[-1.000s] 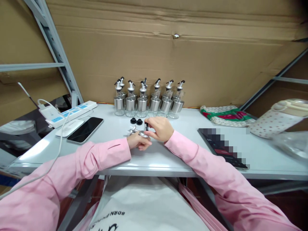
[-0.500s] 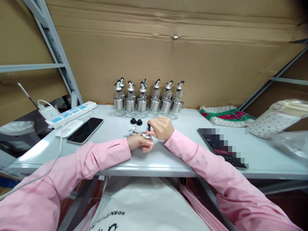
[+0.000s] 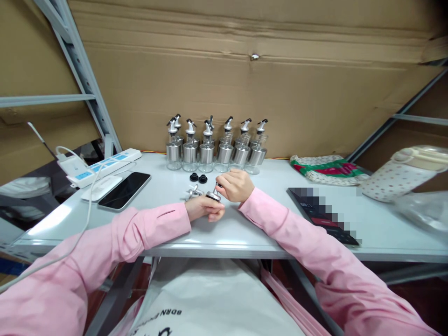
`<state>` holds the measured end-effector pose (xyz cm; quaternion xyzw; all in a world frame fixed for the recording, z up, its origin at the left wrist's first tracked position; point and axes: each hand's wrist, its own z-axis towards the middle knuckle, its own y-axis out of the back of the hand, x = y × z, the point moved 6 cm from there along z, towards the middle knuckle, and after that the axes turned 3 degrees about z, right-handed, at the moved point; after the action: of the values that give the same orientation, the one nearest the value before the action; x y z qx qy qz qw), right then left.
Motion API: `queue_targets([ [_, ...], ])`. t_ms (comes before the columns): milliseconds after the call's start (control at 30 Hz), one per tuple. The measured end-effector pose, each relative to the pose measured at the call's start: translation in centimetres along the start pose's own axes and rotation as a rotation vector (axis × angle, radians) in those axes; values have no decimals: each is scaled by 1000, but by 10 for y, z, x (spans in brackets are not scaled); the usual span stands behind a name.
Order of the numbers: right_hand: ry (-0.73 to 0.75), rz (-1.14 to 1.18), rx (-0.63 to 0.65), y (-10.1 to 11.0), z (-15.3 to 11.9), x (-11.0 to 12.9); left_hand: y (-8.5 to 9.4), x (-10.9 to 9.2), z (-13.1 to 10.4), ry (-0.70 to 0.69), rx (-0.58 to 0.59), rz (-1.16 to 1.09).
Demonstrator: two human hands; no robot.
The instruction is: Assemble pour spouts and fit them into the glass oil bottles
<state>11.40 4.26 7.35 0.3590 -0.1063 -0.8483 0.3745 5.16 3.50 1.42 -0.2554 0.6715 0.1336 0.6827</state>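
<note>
Near the front middle of the table, my left hand (image 3: 206,208) is closed around the round base of a silver and black pourer spout (image 3: 213,196). My right hand (image 3: 235,185) is pinched on the upper end of the same spout, just above and to the right. More silver spout parts (image 3: 194,191) lie on the table behind my left hand. Two black stoppers (image 3: 198,178) sit side by side a little farther back. Several glass bottles with steel bands (image 3: 206,153) stand grouped at the back; many carry silver spouts with black flaps.
A phone (image 3: 124,191) and a power strip (image 3: 105,167) lie on the left of the white table (image 3: 245,240). To the right are a dark flat device (image 3: 324,217), a patterned cloth (image 3: 327,169), a dotted cup (image 3: 402,172) and a clear plastic bag (image 3: 425,212).
The spout between my hands has changed its tilt, and more of its silver stem shows. My right fingers have shifted slightly on its upper end.
</note>
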Motion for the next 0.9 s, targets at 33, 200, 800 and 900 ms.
queue_targets([
  [33,1,5,-5,1,0,0,-2,1,0,4,11,-11],
  [200,-22,55,-11,0,-1,0,-6,2,0,9,50,-39],
  [800,-105,293,-57,4,3,0,7,11,3,-8,50,-144],
  [900,-91,319,-41,4,4,0,10,10,3,-36,28,-141],
])
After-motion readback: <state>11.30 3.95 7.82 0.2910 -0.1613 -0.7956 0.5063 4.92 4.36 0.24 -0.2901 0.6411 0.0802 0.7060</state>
